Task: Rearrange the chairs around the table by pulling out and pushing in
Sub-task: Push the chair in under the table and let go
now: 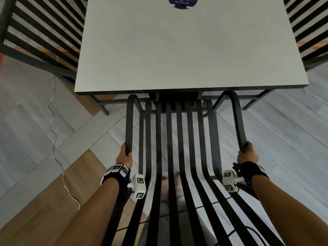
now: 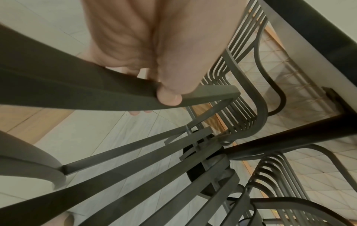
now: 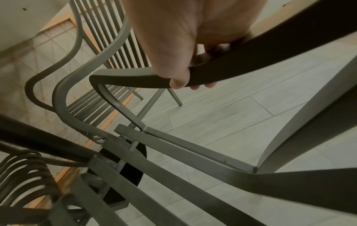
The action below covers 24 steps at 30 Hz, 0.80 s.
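Note:
A black slatted metal chair (image 1: 170,139) stands right in front of me, its front tucked under the near edge of the pale grey table (image 1: 191,50). My left hand (image 1: 126,153) grips the chair's left armrest (image 1: 129,121), fingers and thumb curled round the flat bar (image 2: 77,91). My right hand (image 1: 247,151) grips the right armrest (image 1: 238,119) the same way, thumb on the bar (image 3: 251,64). In both wrist views, the hands (image 2: 146,50) (image 3: 183,38) wrap the bars from above.
Two more slatted chairs stand at the table's sides, one at the left (image 1: 39,32), one at the right (image 1: 308,27). A thin white cable (image 1: 55,135) trails over the tiled floor at the left. A round dark sticker (image 1: 182,1) sits on the tabletop.

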Tool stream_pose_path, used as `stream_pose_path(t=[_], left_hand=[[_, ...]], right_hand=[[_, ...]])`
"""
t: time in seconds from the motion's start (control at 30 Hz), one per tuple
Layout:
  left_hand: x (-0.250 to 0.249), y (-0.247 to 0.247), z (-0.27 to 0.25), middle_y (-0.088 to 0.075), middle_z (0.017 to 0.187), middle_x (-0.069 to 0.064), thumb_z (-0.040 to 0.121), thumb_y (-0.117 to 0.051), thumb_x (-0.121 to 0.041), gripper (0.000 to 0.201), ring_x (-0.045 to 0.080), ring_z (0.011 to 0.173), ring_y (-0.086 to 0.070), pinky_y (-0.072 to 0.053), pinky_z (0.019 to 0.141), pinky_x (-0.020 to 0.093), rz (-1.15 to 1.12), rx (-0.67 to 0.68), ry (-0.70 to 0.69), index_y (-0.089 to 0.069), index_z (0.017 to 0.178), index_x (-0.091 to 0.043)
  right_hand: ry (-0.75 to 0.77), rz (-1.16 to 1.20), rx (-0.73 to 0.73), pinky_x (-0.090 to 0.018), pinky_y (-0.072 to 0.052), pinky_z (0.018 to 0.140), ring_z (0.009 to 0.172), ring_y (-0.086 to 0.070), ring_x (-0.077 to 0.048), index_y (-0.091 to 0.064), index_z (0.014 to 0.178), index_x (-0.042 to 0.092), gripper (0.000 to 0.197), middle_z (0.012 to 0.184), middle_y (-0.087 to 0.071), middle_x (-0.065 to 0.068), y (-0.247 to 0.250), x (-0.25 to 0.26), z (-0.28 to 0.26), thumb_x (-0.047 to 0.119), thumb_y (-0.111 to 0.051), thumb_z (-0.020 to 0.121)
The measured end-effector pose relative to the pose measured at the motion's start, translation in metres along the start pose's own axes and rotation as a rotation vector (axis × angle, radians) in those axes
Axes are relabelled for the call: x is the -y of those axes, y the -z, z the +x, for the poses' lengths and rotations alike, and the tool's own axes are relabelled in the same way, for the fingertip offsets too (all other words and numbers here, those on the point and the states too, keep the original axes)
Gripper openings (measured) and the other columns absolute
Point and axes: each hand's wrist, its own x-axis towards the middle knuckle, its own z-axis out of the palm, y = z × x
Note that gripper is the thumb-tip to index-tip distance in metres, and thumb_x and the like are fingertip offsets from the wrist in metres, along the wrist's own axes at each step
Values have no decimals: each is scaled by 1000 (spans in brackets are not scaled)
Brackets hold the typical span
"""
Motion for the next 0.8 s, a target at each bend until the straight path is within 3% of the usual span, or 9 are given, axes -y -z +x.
stream_pose_path(t=[0.13,0.27,0.37,0.43,0.57,0.7,0.8], left_hand=[[-2,-4,-10,-56,127,27,98,-38,-11,52,44,111,-56,-44,95,46,20,-50,-12,-22,147,-23],[2,-8,-21,-57,124,29,95,-43,-5,47,45,112,-55,-43,97,47,44,-103,-21,-34,141,-10],[8,-3,-31,-57,126,29,93,-47,-5,46,45,114,-55,-43,95,44,62,-63,16,-37,138,-7],[12,2,-36,-57,125,29,91,-50,-7,47,44,114,-55,-44,96,43,76,-16,28,-39,137,-6],[20,17,-55,-57,129,25,88,-58,-12,48,41,117,-54,-44,101,42,147,73,7,-44,133,-4],[32,32,-82,-58,131,19,86,-62,-15,40,35,119,-55,-42,105,38,208,91,-108,-56,124,-4],[42,46,-100,-63,121,18,88,-60,-10,24,29,107,-60,-45,92,32,217,153,-159,-66,108,3]], right_hand=[[30,-37,13,-36,-41,71,96,-60,-43,-41,139,17,47,115,-62,-31,1,-7,2,6,-48,94],[38,-47,27,-41,-45,82,108,-58,-45,-41,137,10,47,122,-60,-29,2,-3,-1,13,-55,93],[-4,-46,40,-52,-47,97,114,-55,-44,-40,134,8,53,127,-57,-25,1,-1,-8,20,-63,87],[-26,-42,47,-55,-46,97,114,-55,-44,-41,133,9,56,128,-56,-24,4,-4,-9,21,-64,84],[-24,-5,74,-52,-46,99,118,-53,-43,-37,137,7,61,133,-53,-24,29,6,-36,19,-63,84],[96,149,111,-46,-44,101,121,-51,-41,-37,139,5,63,136,-51,-23,63,30,-85,20,-64,84],[216,352,121,-41,-43,100,123,-51,-36,-39,138,7,62,137,-51,-19,89,46,-137,19,-66,84]])
